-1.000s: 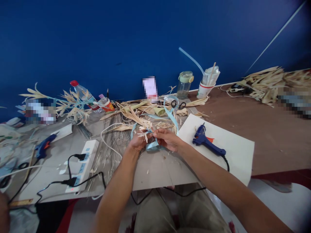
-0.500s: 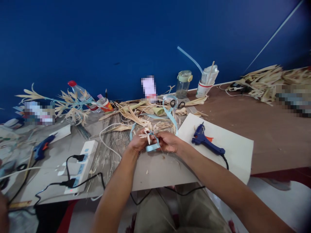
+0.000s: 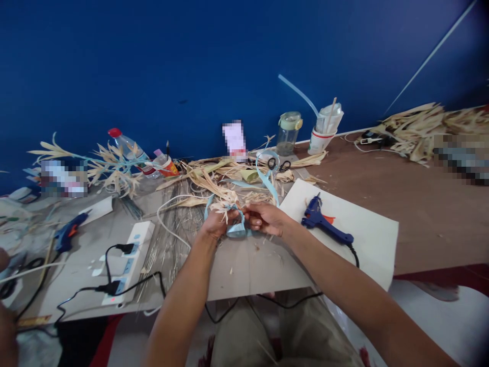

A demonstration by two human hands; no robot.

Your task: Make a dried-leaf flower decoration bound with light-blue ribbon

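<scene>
My left hand [image 3: 216, 225] is closed round a pale dried-husk flower [image 3: 224, 205], whose petals stick up above the fingers. A light-blue ribbon [image 3: 236, 232] runs about the flower's base and hangs in a loop between the two hands. Just to the right, my right hand [image 3: 268, 219] pinches the ribbon, fingertips close to the flower. More of the ribbon curls up behind the right hand. Fingers hide most of the stem.
A blue glue gun [image 3: 324, 220] lies on a white board [image 3: 376, 239] at right. To the left are a power strip [image 3: 132, 265] with cords and a second glue gun [image 3: 71, 232]. Husks, scissors [image 3: 278, 164], a jar [image 3: 288, 133] and a cup [image 3: 322, 140] stand behind. Another person's hand edges in at far left.
The flower has turned and sunk lower in my left hand. My right hand has drawn slightly right, and the ribbon loop between the hands has changed shape.
</scene>
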